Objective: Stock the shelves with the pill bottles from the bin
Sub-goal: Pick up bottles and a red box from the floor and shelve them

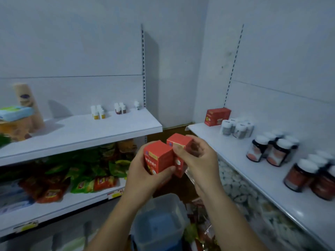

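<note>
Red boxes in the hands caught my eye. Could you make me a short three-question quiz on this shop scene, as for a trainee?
1. True or false: the left hand grips the near red box, and the right hand grips the far red box.
2. Where does the third red box stand? A) left shelf B) right shelf C) bin
3. Fill in: the dark bottles have ___ caps.
Key: 1 true; 2 B; 3 white.

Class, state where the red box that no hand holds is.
Head view: the red box stands at the far end of the right shelf, just behind the grey bottles.
</note>
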{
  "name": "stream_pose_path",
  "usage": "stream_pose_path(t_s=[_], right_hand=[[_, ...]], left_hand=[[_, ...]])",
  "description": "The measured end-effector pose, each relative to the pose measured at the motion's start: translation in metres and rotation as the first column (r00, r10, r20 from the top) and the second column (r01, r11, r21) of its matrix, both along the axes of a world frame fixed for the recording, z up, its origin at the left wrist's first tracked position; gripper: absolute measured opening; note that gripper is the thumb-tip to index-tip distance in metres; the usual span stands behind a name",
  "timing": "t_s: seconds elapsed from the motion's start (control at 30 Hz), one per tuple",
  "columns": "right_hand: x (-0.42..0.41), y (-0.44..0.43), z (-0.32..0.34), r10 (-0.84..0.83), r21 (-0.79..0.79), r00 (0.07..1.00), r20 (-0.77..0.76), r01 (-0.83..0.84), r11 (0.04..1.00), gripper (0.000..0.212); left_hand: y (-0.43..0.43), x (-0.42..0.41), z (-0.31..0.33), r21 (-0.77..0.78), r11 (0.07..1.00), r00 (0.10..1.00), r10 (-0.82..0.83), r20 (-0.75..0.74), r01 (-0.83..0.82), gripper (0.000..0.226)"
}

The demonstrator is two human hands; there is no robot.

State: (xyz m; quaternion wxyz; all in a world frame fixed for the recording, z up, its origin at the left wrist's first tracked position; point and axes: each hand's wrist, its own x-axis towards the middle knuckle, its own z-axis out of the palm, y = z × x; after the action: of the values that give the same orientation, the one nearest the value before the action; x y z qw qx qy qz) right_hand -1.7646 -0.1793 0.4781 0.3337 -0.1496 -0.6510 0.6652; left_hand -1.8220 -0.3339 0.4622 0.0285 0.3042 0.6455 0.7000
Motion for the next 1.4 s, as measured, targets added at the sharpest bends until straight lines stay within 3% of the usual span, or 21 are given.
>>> stream_pose_path(t_s=[0.37, 0.63, 0.77, 1.0, 1.23, 1.4], right_hand=[[0.032, 0.135, 0.014, -0.109, 0.114, 0.994, 0.005, 0.108, 0.988, 0.045], [-0.025, 0.22, 0.025, -0.171, 0.212, 0.983, 0.072, 0.153, 0.965, 0.049], [-0.069, 0.267, 0.045, -0.202, 0.243, 0.972, 0.122, 0.167, 0.955, 0.045], [-0.149, 0.367, 0.072, -0.313, 0.354, 0.919, 0.241, 0.217, 0.91, 0.047], [-0.194, 0.443, 0.059, -0.463, 0.379, 0.846, 0.263, 0.351, 0.857, 0.055], [-0.206, 0.473, 0.038, -0.495, 0.381, 0.812, 0.308, 0.372, 0.847, 0.028]], left_hand=[[0.159, 0.01, 0.005, 0.027, 1.0, 0.999, -0.012, -0.05, 0.014, 0.071], [0.243, -0.057, 0.01, 0.007, 1.0, 0.991, -0.03, -0.134, 0.031, 0.065], [0.292, -0.113, 0.016, 0.006, 0.997, 0.99, -0.074, -0.121, 0.075, 0.076], [0.4, -0.215, 0.035, -0.145, 0.978, 0.963, -0.18, -0.198, 0.153, 0.09], [0.488, -0.275, 0.035, -0.348, 0.919, 0.9, -0.302, -0.314, 0.187, 0.08], [0.522, -0.286, 0.016, -0.453, 0.868, 0.89, -0.355, -0.286, 0.201, 0.081]])
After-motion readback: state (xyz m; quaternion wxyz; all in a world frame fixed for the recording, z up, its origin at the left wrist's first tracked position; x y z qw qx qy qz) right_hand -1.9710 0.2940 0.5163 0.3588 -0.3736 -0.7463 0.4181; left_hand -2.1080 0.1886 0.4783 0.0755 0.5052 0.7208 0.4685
